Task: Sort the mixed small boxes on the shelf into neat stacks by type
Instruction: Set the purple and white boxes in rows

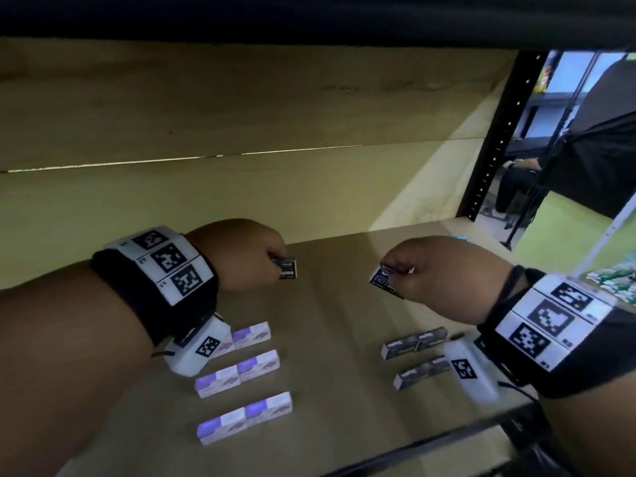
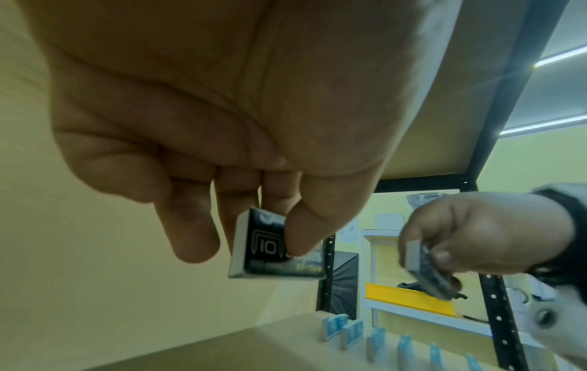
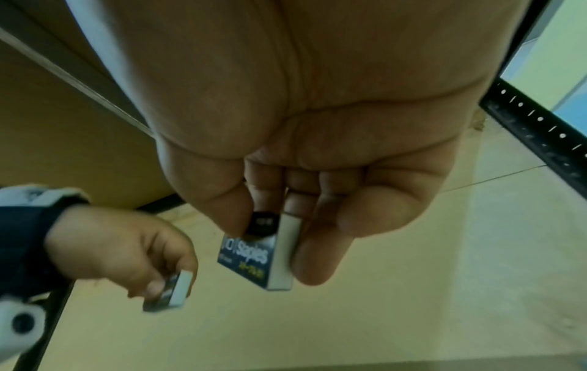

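My left hand pinches a small dark staples box between thumb and fingers above the shelf; the left wrist view shows that box close up. My right hand pinches another dark staples box, tilted, its label legible in the right wrist view. On the shelf board, several purple-and-white boxes lie in pairs at the left. Dark boxes lie in two rows at the right, partly behind my right wrist.
The shelf's back wall is pale board. A black perforated upright stands at the right rear. Several small blue boxes stand in a row at the shelf's far right. A dark upper shelf hangs overhead.
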